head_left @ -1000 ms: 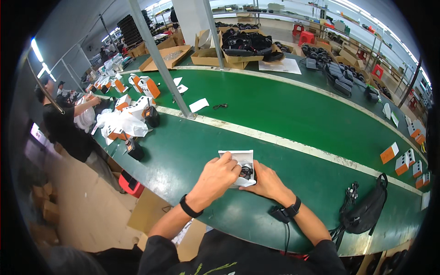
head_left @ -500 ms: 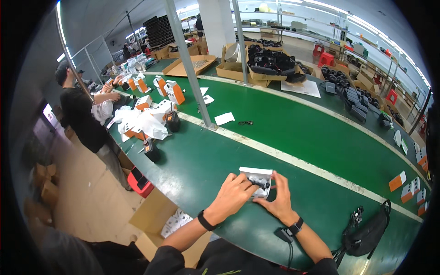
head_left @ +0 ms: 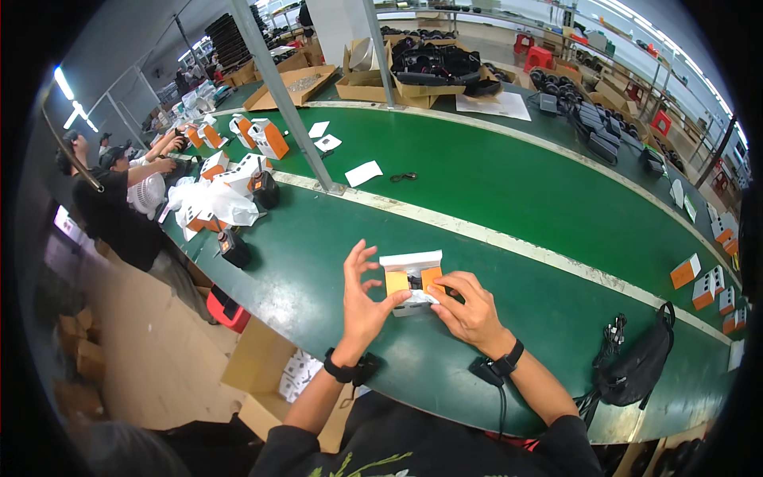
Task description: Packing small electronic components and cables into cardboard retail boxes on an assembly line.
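Observation:
A small white box (head_left: 409,261) with its lid raised lies in front of me on the green table. Orange flaps (head_left: 396,283) stand at the left and right of its opening, with something dark between them and white wrapping at the near side. My left hand (head_left: 367,302) is at the box's left side, fingers spread and upright, its thumb touching the near left part. My right hand (head_left: 470,310) pinches at the right orange flap between thumb and fingers. What exactly lies under the right fingertips is partly hidden.
Black devices with antennas (head_left: 234,247) and orange-white boxes under plastic (head_left: 214,203) lie to the left. A black pouch (head_left: 638,370) with cables is at the right. Beyond, a metal post (head_left: 286,103) rises beside the green belt (head_left: 477,191). Co-workers (head_left: 111,203) stand at far left.
My left hand has drawn back from inside the box and spread its fingers. My right hand has shifted onto the right flap. Orange flaps now show over the dark contents. The view has shifted.

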